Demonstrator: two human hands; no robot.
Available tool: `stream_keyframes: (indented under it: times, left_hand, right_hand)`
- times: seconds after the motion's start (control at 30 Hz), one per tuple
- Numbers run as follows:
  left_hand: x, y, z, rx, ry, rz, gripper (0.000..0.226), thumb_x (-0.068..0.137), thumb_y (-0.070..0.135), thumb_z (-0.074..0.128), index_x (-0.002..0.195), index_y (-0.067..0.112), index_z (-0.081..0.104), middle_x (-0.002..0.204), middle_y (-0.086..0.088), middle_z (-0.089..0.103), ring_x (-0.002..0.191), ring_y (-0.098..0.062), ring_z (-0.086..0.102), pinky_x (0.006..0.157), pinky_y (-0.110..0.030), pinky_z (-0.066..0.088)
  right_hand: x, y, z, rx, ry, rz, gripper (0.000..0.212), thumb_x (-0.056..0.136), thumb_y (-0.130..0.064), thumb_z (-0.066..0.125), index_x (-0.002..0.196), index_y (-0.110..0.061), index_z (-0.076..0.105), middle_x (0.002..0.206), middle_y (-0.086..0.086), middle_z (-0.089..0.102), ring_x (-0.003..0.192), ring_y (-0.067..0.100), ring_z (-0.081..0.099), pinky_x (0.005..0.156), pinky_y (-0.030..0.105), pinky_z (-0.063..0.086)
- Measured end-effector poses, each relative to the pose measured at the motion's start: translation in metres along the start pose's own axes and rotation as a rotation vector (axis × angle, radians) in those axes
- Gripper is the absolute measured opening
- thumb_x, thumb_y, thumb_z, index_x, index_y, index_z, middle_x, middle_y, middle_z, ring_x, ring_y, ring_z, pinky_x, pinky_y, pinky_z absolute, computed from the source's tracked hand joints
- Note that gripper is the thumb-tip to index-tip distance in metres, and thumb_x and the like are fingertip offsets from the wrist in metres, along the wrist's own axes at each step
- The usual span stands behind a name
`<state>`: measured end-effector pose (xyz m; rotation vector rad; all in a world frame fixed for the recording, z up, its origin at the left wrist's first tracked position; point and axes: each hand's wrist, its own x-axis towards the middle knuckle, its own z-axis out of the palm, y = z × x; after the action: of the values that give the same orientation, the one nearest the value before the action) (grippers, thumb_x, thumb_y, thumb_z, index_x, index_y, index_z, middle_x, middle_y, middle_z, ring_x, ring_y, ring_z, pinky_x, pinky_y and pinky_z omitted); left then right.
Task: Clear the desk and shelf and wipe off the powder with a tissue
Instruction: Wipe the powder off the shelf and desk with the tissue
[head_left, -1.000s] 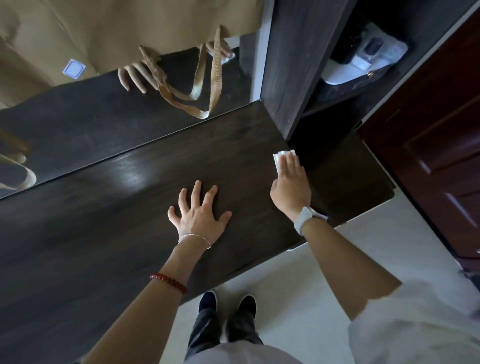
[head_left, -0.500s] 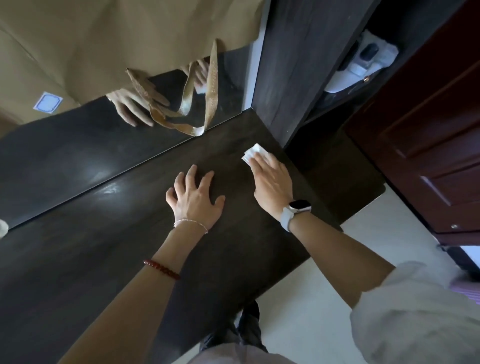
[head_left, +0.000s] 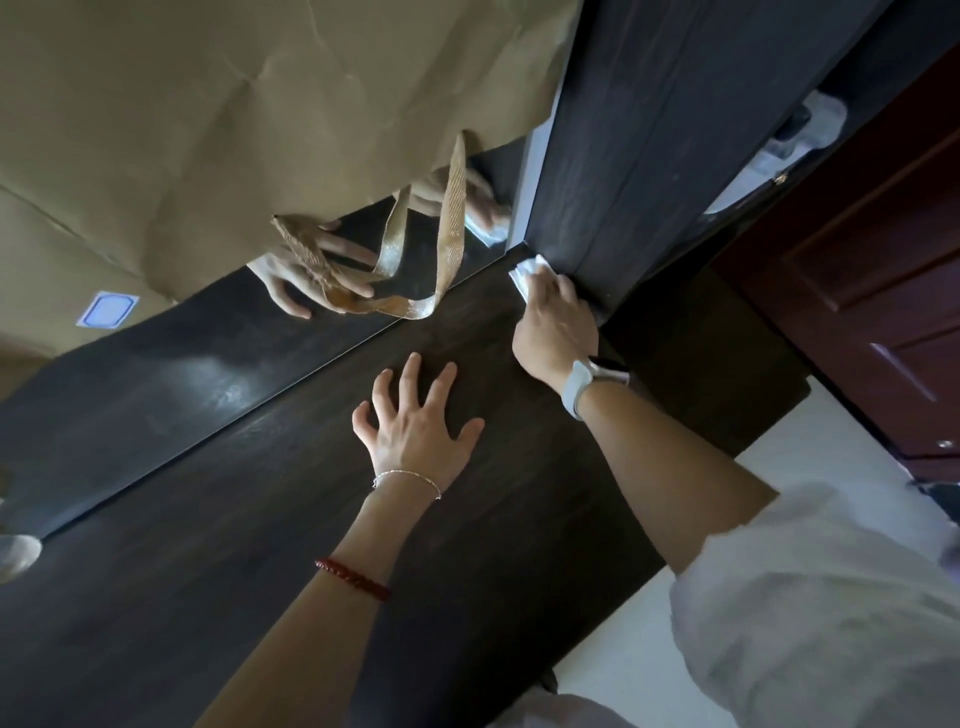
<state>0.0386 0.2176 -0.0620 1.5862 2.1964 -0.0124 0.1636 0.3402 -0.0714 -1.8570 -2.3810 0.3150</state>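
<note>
Dark wood desk (head_left: 270, 545) runs diagonally through frame, back edge meeting a mirror (head_left: 171, 374) that reflects both hands.

Left hand (head_left: 415, 421) flat on the desk top, mid-depth, fingers spread and straight, palm down, holding nothing. Thin chain bracelet (head_left: 408, 475) at the wrist, red bead bracelet (head_left: 353, 577) further up the forearm.

Right hand (head_left: 556, 327) at the back right corner of the desk, where the desk top meets the dark upright shelf panel (head_left: 623, 130). Fingers lie over a white tissue (head_left: 524, 270) and press it down on the desk surface right against the base of the panel; tissue sticks out past the fingertips toward the mirror edge. Fingers look fairly straight over the tissue; cannot tell if the thumb pinches it. Pale-strap watch (head_left: 582, 387) on the right wrist, white sleeve (head_left: 821, 597) at the lower right.

No powder discernible on the desk from this view; surface is dark with a soft glare patch in the mirror.

Brown paper sheet (head_left: 234, 114) covers the upper part of the mirror, with a blue-bordered label (head_left: 108, 310) on it near the left. Woven tan strap (head_left: 447, 244) hangs down from the paper's lower edge, looping in front of the mirror near the back edge of the desk.

Right of the panel: shelf recess with a white object (head_left: 800, 135), blurred. Reddish-brown door (head_left: 872, 291) at far right, pale floor (head_left: 810, 447) below it.
</note>
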Motion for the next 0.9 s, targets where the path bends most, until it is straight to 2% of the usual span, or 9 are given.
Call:
stream_keyframes:
  times: [0.13,0.3,0.5,0.6,0.73,0.8,0.9]
  left_hand:
    - [0.0,0.001,0.0,-0.025,0.009,-0.02,0.065,0.083,0.057,0.048,0.139,0.042,0.02,0.154,0.003,0.004,0.14,-0.026,-0.002,0.109,-0.052,0.009]
    - [-0.002,0.005,0.0,-0.041,0.02,-0.039,0.064,0.083,0.054,0.05,0.139,0.039,0.022,0.154,0.001,0.006,0.14,-0.027,0.0,0.11,-0.052,0.008]
    - [-0.021,0.019,0.006,-0.112,0.095,-0.019,0.053,0.087,0.04,0.053,0.137,0.029,0.037,0.153,-0.002,0.017,0.14,-0.025,0.006,0.111,-0.051,0.008]
    - [-0.048,0.031,0.017,-0.133,0.085,0.044,0.05,0.088,0.037,0.051,0.136,0.028,0.039,0.152,-0.002,0.018,0.14,-0.025,0.006,0.111,-0.051,0.006]
    - [-0.084,0.049,0.036,-0.086,0.016,0.149,0.053,0.088,0.039,0.051,0.137,0.028,0.036,0.153,-0.003,0.017,0.141,-0.027,0.005,0.11,-0.052,0.005]
    - [-0.093,0.054,0.044,-0.059,-0.008,0.17,0.055,0.088,0.039,0.051,0.139,0.028,0.034,0.153,-0.003,0.016,0.141,-0.027,0.004,0.11,-0.053,0.005]
    - [-0.094,0.05,0.046,-0.043,-0.018,0.165,0.056,0.088,0.041,0.05,0.139,0.032,0.031,0.154,-0.001,0.015,0.141,-0.025,0.003,0.11,-0.05,0.005]
  right_hand:
    - [-0.053,0.021,-0.001,0.038,0.086,0.046,0.06,0.074,0.002,0.054,0.132,-0.007,0.037,0.139,0.012,0.04,0.122,0.032,0.041,0.088,0.043,0.044]
    - [-0.107,0.039,-0.016,0.086,0.031,0.144,0.056,0.076,0.002,0.062,0.128,-0.008,0.043,0.128,0.02,0.05,0.12,0.035,0.044,0.087,0.046,0.048]
    - [-0.197,0.061,-0.018,0.044,0.009,0.088,0.058,0.063,-0.005,0.079,0.115,-0.014,0.056,0.115,0.013,0.064,0.101,0.032,0.062,0.068,0.04,0.054]
    - [-0.225,0.08,-0.017,0.03,0.002,0.184,0.056,0.065,-0.004,0.078,0.116,-0.013,0.057,0.122,0.012,0.061,0.104,0.036,0.059,0.072,0.043,0.054]
    - [-0.24,0.085,-0.014,0.225,0.116,0.313,0.05,0.07,0.01,0.067,0.116,-0.005,0.057,0.121,0.018,0.059,0.106,0.041,0.054,0.079,0.048,0.053]
    - [-0.246,0.071,-0.009,0.239,0.112,0.214,0.041,0.075,0.003,0.057,0.114,-0.008,0.059,0.115,0.015,0.063,0.102,0.032,0.055,0.078,0.039,0.055]
    - [-0.256,0.046,0.004,0.224,0.06,-0.096,0.039,0.072,-0.013,0.04,0.101,-0.015,0.067,0.1,0.004,0.07,0.096,0.019,0.05,0.067,0.026,0.054]
